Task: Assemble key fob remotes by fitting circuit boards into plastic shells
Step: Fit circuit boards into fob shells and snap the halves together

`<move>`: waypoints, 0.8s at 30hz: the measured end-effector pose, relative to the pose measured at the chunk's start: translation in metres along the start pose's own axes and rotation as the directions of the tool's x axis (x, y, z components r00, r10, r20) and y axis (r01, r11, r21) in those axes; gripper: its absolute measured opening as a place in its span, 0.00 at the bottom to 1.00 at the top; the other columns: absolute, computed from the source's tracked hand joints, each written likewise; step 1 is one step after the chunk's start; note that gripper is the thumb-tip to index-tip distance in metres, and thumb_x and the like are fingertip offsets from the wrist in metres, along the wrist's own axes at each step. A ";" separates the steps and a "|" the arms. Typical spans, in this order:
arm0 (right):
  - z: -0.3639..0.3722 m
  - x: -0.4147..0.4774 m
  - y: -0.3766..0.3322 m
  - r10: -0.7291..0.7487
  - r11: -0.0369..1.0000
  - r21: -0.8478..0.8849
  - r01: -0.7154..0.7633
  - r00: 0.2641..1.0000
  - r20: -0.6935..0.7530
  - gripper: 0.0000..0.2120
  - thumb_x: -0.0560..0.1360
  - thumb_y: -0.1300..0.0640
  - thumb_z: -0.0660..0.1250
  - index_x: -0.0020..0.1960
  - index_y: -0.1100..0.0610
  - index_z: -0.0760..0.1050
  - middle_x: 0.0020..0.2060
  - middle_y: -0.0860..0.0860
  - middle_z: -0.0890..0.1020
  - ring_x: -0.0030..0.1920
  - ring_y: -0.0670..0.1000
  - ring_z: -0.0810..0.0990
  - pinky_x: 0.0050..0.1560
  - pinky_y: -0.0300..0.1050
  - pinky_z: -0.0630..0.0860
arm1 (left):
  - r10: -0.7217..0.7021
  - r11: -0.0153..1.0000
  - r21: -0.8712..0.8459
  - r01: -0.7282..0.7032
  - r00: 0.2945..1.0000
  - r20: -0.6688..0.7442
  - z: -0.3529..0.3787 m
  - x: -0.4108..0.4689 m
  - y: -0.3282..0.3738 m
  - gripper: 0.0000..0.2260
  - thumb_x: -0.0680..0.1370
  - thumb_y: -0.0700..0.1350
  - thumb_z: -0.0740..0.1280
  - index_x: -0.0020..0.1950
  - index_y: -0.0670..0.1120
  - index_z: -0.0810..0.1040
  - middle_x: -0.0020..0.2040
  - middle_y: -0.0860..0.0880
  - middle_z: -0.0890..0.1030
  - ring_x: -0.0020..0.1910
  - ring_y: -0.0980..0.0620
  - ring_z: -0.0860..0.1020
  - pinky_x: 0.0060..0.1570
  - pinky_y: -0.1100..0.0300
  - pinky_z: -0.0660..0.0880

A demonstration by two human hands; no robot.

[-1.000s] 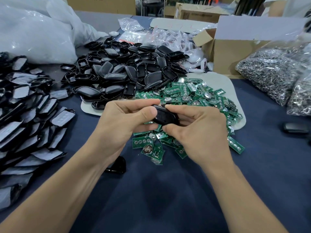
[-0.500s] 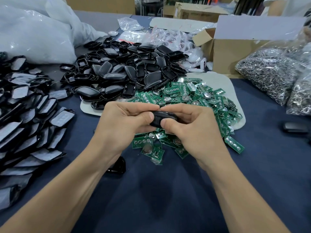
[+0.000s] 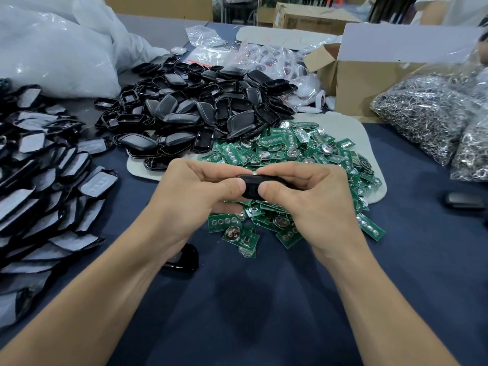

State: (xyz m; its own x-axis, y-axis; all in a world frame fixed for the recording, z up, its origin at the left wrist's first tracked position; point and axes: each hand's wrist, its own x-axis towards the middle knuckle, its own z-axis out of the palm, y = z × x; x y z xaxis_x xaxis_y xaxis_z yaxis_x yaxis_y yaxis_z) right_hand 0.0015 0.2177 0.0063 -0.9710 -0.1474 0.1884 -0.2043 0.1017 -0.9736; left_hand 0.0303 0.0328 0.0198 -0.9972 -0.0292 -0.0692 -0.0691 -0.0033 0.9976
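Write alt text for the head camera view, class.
The left hand and right hand pinch a black key fob above a heap of green circuit boards on a dark blue table. Black shells are piled behind, bagged metal rings at right.

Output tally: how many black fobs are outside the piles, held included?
3: held fob, pinched by left hand and right hand; second fob on the cloth by the left wrist; third fob near the right edge. Others may be hidden.
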 end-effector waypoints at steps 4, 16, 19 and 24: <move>-0.002 0.000 -0.002 -0.022 1.000 0.016 0.022 1.000 0.010 0.09 0.67 0.59 0.76 0.45 0.49 0.88 0.39 0.48 0.89 0.43 0.53 0.88 0.51 0.56 0.85 | 0.007 1.000 -0.022 -0.006 1.000 0.008 0.001 -0.001 0.001 0.10 0.78 0.32 0.71 0.52 0.43 0.89 0.46 0.42 0.88 0.46 0.47 0.87 0.42 0.61 0.83; -0.006 -0.001 -0.001 -0.086 0.992 -0.092 0.090 0.995 0.049 0.11 0.68 0.60 0.77 0.48 0.48 0.88 0.40 0.44 0.88 0.42 0.48 0.88 0.46 0.48 0.85 | 0.079 0.996 0.038 -0.077 0.996 -0.051 0.003 0.000 -0.002 0.16 0.74 0.29 0.74 0.45 0.51 0.90 0.42 0.43 0.88 0.43 0.46 0.88 0.43 0.61 0.83; -0.009 0.001 0.002 -0.081 0.993 -0.082 0.084 0.996 0.046 0.16 0.66 0.64 0.77 0.49 0.49 0.88 0.42 0.45 0.89 0.43 0.48 0.88 0.46 0.47 0.85 | 0.131 0.990 0.069 -0.126 0.988 -0.081 0.002 0.002 -0.002 0.17 0.73 0.29 0.75 0.45 0.53 0.90 0.41 0.41 0.88 0.41 0.47 0.86 0.45 0.59 0.83; -0.009 0.000 0.003 -0.112 0.992 -0.061 0.112 0.994 -0.002 0.13 0.68 0.60 0.78 0.49 0.46 0.88 0.41 0.43 0.89 0.43 0.47 0.88 0.43 0.44 0.85 | 0.144 0.989 0.034 -0.141 0.986 -0.087 0.000 0.004 -0.002 0.15 0.74 0.28 0.73 0.47 0.49 0.89 0.42 0.44 0.88 0.40 0.48 0.87 0.44 0.62 0.82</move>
State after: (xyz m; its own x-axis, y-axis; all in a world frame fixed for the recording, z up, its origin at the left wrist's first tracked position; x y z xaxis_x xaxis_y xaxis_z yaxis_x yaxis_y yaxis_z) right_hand -0.0001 0.2272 0.0050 -0.9421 -0.1564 0.2967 -0.3190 0.1445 -0.9367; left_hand 0.0259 0.0330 0.0173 -0.9903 -0.1166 0.0749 0.0713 0.0347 0.9969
